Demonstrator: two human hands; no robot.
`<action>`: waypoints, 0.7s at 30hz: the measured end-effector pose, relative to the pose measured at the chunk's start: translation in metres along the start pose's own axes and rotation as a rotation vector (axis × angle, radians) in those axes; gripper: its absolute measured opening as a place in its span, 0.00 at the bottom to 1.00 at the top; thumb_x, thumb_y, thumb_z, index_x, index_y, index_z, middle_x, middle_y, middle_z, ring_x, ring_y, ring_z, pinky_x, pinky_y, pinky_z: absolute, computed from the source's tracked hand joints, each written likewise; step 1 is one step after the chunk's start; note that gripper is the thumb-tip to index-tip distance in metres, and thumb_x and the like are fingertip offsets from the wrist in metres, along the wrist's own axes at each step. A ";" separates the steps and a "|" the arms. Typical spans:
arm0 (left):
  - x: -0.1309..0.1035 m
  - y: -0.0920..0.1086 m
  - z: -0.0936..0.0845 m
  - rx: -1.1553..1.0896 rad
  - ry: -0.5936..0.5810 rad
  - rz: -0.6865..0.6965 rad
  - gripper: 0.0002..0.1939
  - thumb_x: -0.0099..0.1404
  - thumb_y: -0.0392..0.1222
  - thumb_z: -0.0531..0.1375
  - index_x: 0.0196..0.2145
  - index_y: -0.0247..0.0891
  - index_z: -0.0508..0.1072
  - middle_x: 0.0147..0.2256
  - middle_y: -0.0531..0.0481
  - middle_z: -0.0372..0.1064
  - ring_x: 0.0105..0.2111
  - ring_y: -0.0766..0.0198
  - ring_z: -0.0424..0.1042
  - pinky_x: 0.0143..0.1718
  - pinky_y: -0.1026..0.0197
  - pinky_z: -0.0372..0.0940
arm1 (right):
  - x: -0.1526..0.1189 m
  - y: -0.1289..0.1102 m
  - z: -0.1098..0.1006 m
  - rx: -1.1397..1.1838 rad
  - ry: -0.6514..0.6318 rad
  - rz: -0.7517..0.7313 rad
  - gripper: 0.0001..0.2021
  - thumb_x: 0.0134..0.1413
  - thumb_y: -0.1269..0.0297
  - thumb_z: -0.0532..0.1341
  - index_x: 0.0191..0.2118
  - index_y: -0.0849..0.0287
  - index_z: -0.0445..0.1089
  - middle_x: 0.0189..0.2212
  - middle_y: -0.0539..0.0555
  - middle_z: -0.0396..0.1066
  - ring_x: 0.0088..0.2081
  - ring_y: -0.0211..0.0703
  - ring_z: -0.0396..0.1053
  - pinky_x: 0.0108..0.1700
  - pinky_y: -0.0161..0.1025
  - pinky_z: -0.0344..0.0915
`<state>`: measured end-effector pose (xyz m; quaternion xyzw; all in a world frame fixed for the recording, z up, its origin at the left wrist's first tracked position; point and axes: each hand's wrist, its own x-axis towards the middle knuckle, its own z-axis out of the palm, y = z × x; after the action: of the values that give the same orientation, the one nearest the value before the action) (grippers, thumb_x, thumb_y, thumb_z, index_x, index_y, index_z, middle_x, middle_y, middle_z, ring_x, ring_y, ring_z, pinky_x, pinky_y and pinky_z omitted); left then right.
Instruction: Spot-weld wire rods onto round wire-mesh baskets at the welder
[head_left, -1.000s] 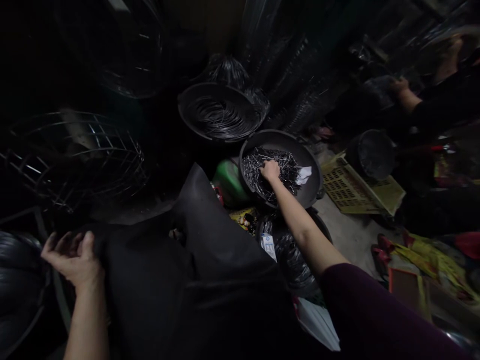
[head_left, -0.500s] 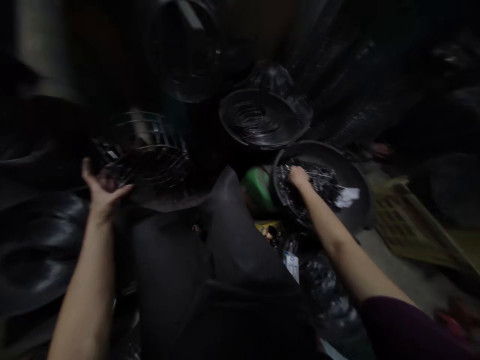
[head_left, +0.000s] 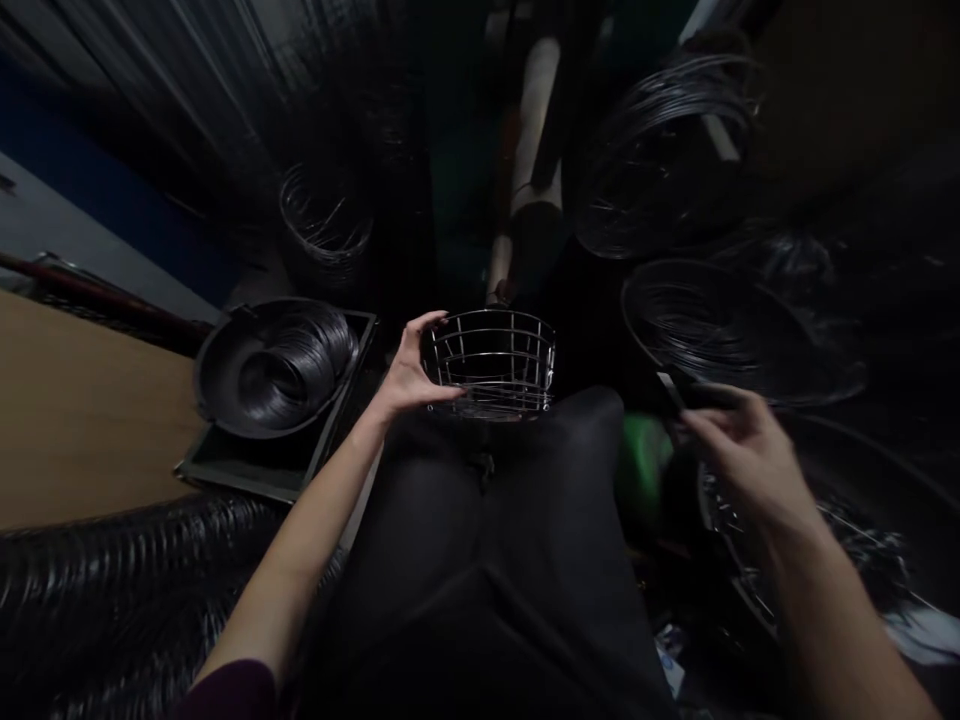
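Covering the lap, matte dark-grey cloth (head_left: 487,620) is lying just nearside of a round, silvery wire basket (head_left: 496,356); L hand (head_left: 411,375), curved wide, is clasping basket's L side; R hand (head_left: 757,460), w/ fingertips nearly together, is pinching a small, pale, blurred strip (head_left: 669,391).

Free room lies between the wire basket (head_left: 491,355) and the right fingers (head_left: 709,432), a knee (head_left: 589,435) jutting below.
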<state>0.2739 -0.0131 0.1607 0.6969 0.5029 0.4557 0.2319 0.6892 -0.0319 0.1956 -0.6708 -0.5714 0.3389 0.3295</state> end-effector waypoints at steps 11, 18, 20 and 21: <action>0.016 0.037 0.018 0.330 -0.199 0.151 0.32 0.47 0.49 0.73 0.50 0.45 0.74 0.57 0.40 0.57 0.58 0.43 0.58 0.62 0.39 0.56 | 0.007 -0.104 0.113 -0.439 -0.341 -0.632 0.15 0.58 0.63 0.58 0.48 0.57 0.77 0.44 0.55 0.79 0.40 0.46 0.77 0.40 0.39 0.69; 0.013 0.027 0.016 0.270 -0.143 0.054 0.36 0.46 0.48 0.73 0.54 0.47 0.72 0.56 0.42 0.56 0.58 0.43 0.58 0.60 0.39 0.59 | 0.003 -0.098 0.121 -0.817 -0.247 -0.931 0.17 0.64 0.64 0.55 0.54 0.49 0.73 0.50 0.50 0.76 0.30 0.42 0.77 0.28 0.37 0.63; 0.017 0.024 0.016 0.253 -0.136 0.052 0.36 0.45 0.48 0.74 0.53 0.47 0.72 0.56 0.42 0.56 0.58 0.44 0.58 0.61 0.39 0.59 | 0.010 -0.101 0.120 -0.836 -0.224 -0.969 0.16 0.64 0.63 0.56 0.53 0.48 0.74 0.49 0.49 0.76 0.29 0.42 0.76 0.28 0.37 0.62; 0.020 0.023 0.016 0.246 -0.130 0.054 0.36 0.45 0.48 0.74 0.53 0.47 0.72 0.55 0.42 0.56 0.58 0.44 0.58 0.61 0.39 0.59 | 0.014 -0.104 0.120 -0.843 -0.213 -0.982 0.16 0.64 0.63 0.56 0.53 0.48 0.74 0.48 0.49 0.77 0.29 0.42 0.76 0.28 0.37 0.61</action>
<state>0.3008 -0.0019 0.1786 0.7614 0.5198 0.3507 0.1643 0.5348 0.0015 0.2142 -0.3665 -0.9246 -0.0393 0.0963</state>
